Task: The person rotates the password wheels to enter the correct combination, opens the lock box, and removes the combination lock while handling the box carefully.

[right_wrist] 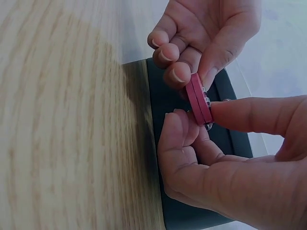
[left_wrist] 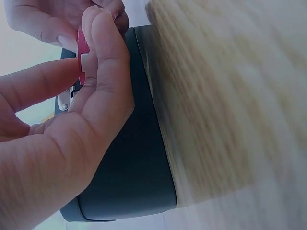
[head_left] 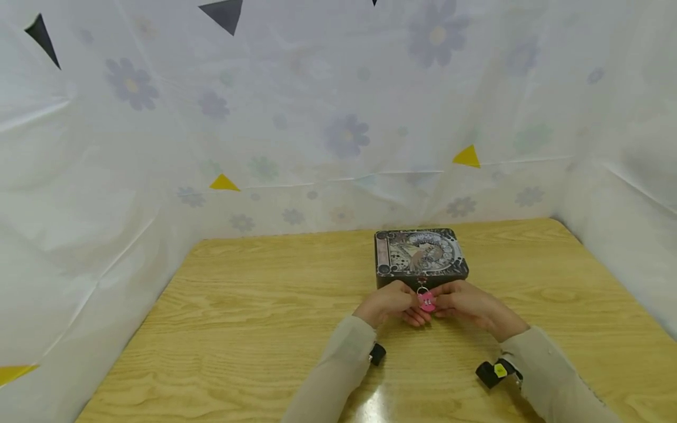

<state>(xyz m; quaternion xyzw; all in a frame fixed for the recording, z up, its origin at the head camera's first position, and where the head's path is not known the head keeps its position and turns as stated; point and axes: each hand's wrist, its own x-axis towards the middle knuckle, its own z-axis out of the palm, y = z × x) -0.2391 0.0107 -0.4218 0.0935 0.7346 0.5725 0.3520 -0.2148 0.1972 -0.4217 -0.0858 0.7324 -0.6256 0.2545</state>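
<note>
Your left hand (head_left: 391, 299) and right hand (head_left: 468, 301) are pinching one pink padlock (head_left: 427, 302) with fingers (right_wrist: 175, 139) — partly hiding one box (head_left: 423, 252) on one table (head_left: 264, 305)

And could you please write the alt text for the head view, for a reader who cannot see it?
A person's left hand and right hand hold a pink padlock at the front of an ornately illustrated dark box. The box sits toward the far edge of a wood-grain table, with flower-patterned sheeting behind.
</note>
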